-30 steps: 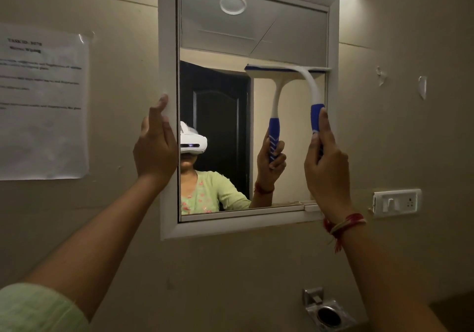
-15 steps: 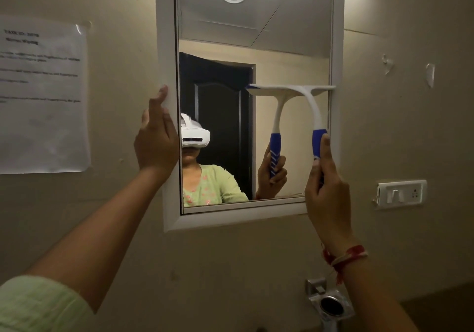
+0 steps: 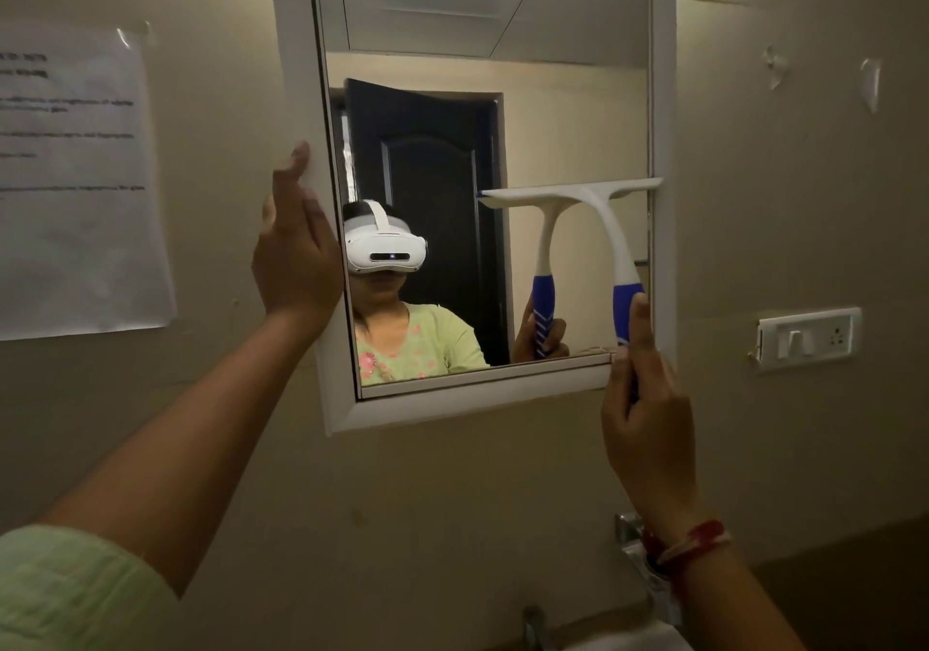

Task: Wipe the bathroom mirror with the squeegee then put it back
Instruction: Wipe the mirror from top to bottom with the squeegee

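Observation:
A white-framed mirror (image 3: pixel 568 122) hangs on the beige wall. My right hand (image 3: pixel 646 429) grips the blue handle of a white squeegee (image 3: pixel 611 228). Its blade lies level against the glass on the right half, a little below mid-height, with its right end at the frame. The glass shows the squeegee and the hand reflected. My left hand (image 3: pixel 296 248) rests flat with fingers apart on the mirror's left frame edge and holds nothing.
A printed paper sheet (image 3: pixel 75 183) is taped to the wall at left. A white switch plate (image 3: pixel 807 339) sits right of the mirror. Below, a chrome tap fitting (image 3: pixel 638 555) and the top of a faucet (image 3: pixel 533 625) stand over a basin edge.
My right hand has drawn the squeegee down the right half of the glass, from near the upper part to below mid-height. The left hand has stayed on the frame.

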